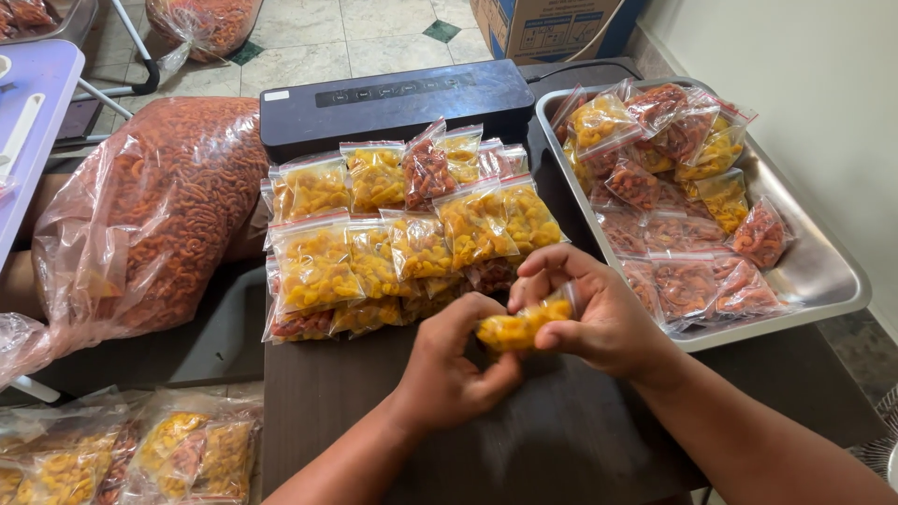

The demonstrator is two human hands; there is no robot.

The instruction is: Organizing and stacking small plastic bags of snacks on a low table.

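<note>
The small clear plastic bag of yellow curled snacks (520, 327) is clamped between the fingers of the left hand (451, 360) and right hand (599, 313) above the dark surface (561, 440), and its strip is best pressed evenly shut.

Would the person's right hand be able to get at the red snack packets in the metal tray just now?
Probably not at once: the right hand is busy holding a small yellow packet with the left hand. The tray lies close beside it, unblocked.

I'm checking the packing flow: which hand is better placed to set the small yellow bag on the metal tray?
Probably the right hand: it grips the yellow bag on the side where the metal tray sits, while the left hand is farther away.
</note>
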